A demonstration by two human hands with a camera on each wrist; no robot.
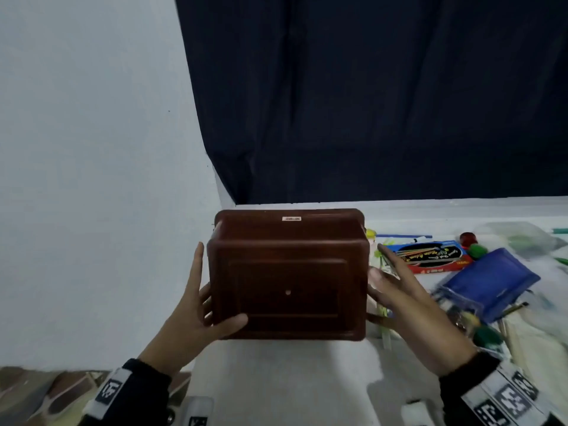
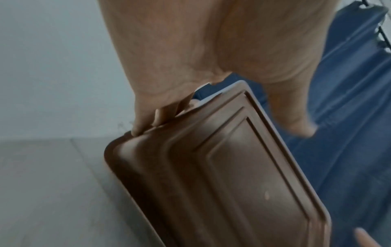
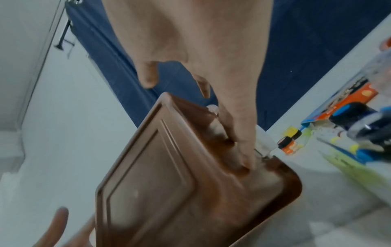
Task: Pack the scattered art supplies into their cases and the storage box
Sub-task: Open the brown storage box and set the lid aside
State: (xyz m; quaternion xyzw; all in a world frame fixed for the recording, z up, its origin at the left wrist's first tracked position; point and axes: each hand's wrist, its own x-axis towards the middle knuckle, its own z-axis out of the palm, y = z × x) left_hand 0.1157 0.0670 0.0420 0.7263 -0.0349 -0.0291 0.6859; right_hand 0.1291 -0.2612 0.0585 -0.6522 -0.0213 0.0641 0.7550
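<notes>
Currently, box: lid closed, above desk, gripped at both ends by left hand and right hand. Risk: tilt; slip likely on smooth plastic sides.

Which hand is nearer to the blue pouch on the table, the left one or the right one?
Right. The right hand holds the brown box on the side facing the blue pouch, which lies just beyond it. The left hand grips the box's opposite side, with the box between.
</notes>
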